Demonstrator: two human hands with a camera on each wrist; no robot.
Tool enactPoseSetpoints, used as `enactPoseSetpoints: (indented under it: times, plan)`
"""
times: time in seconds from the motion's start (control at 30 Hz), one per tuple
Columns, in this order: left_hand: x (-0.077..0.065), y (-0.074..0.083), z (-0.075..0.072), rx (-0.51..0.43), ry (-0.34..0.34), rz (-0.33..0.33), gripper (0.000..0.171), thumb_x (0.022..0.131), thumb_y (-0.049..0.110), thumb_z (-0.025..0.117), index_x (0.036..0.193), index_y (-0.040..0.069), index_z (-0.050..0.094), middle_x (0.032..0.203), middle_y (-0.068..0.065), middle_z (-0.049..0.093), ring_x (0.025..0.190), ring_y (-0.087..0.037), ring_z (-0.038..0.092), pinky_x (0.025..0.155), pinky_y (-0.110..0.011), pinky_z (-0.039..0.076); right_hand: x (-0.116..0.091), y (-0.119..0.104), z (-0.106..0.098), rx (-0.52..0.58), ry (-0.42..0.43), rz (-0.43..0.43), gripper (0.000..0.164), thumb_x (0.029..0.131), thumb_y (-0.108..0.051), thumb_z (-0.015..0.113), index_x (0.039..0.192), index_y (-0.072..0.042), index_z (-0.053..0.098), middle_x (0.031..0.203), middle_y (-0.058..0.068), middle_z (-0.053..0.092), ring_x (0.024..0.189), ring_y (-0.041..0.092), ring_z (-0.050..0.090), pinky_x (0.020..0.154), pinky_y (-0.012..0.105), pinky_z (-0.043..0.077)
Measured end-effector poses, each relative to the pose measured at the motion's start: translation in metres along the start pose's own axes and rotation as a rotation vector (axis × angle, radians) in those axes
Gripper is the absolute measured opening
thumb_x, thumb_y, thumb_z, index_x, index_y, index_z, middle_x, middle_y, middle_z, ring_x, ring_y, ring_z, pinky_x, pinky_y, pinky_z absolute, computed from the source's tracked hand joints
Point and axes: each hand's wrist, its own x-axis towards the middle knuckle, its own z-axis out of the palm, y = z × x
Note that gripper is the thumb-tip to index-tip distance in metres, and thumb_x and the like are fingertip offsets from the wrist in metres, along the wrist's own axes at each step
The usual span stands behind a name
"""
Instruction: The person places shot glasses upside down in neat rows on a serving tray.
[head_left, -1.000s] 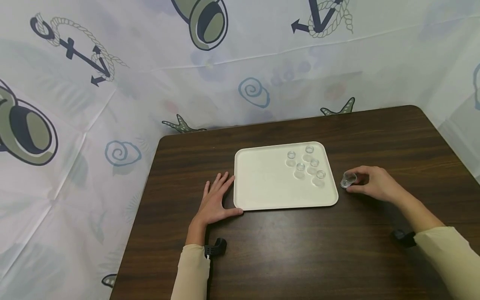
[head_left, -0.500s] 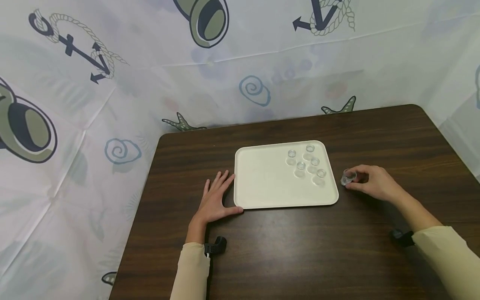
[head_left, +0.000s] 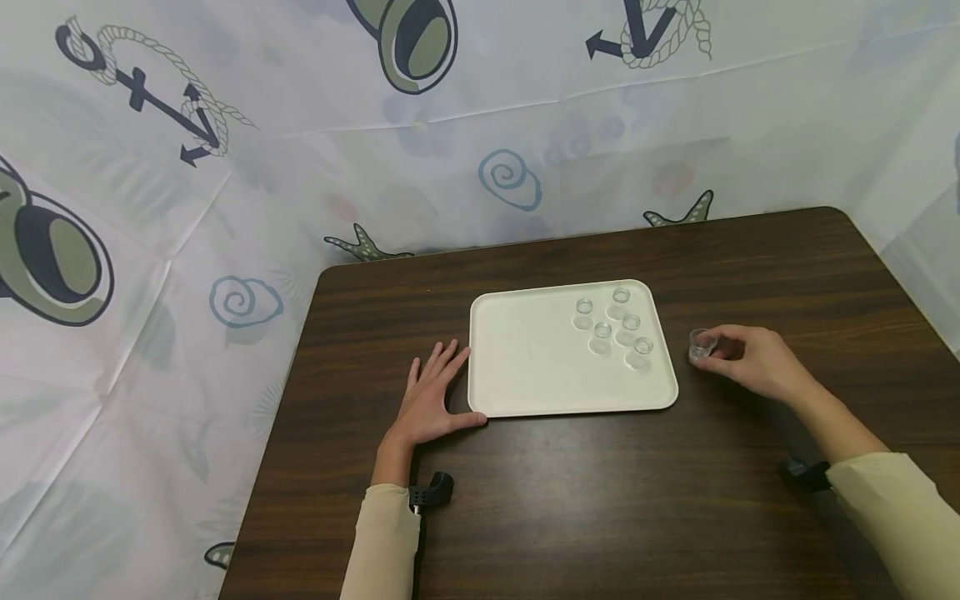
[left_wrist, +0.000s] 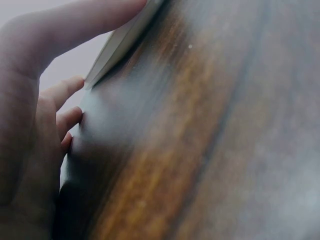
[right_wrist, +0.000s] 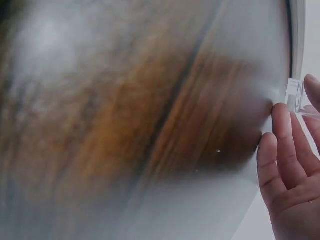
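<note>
In the head view, a cream tray (head_left: 525, 358) lies on the dark wooden table. Several small clear cups (head_left: 602, 331) stand on its right half. My left hand (head_left: 429, 406) rests at the tray's left side, fingers spread and fairly straight, with the thumb at the near left corner; the left wrist view shows its thumb (left_wrist: 95, 20) against the tray rim. Just beyond the tray's right edge, my right hand (head_left: 757, 362) pinches another small clear cup (head_left: 701, 342) between thumb and fingers. In the right wrist view this cup (right_wrist: 294, 95) is partly cut off behind the fingers.
The brown table (head_left: 600, 500) extends around the tray, with its far edge against a white patterned cloth (head_left: 420, 183). Each wrist wears a black band, the left band (head_left: 431, 493) beside the sleeve cuff and the right band (head_left: 804, 475) under the forearm.
My right hand has shifted slightly away from the tray, to the right and back, with the cup in its grip. The cup looks more upright. My left hand stays in place.
</note>
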Motion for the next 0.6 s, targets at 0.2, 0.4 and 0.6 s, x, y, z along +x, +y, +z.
enactPoseSetpoints:
  times: [0.2, 0.4, 0.6]
  plan:
    - [0.0, -0.001, 0.001, 0.0, -0.002, 0.0, 0.109, 0.066, 0.078, 0.064, 0.154, 0.028, 0.023, 0.16, -0.004, 0.018, 0.147, -0.029, 0.011, 0.111, -0.062, 0.003, 0.0, -0.003, -0.004, 0.024, 0.057, 0.011, 0.036, 0.083, -0.03, 0.076, 0.111, -0.009, 0.068, 0.097, 0.014, 0.07, 0.076, 0.006, 0.063, 0.059, 0.021, 0.046]
    - [0.0, -0.001, 0.001, -0.002, 0.001, 0.003, 0.109, 0.066, 0.079, 0.063, 0.154, 0.029, 0.022, 0.16, -0.004, 0.018, 0.147, -0.029, 0.01, 0.111, -0.063, 0.002, 0.001, -0.005, -0.006, 0.046, 0.075, 0.01, 0.037, 0.083, -0.028, 0.076, 0.112, -0.008, 0.068, 0.099, 0.015, 0.07, 0.074, -0.002, 0.061, 0.059, 0.019, 0.046]
    - [0.0, -0.001, 0.001, -0.003, -0.005, -0.007, 0.109, 0.066, 0.078, 0.064, 0.153, 0.029, 0.023, 0.16, -0.003, 0.017, 0.147, -0.028, 0.01, 0.111, -0.062, 0.003, 0.002, -0.012, -0.007, 0.052, 0.107, -0.003, 0.038, 0.082, -0.025, 0.077, 0.114, -0.007, 0.067, 0.094, 0.012, 0.07, 0.078, 0.017, 0.066, 0.06, 0.017, 0.047]
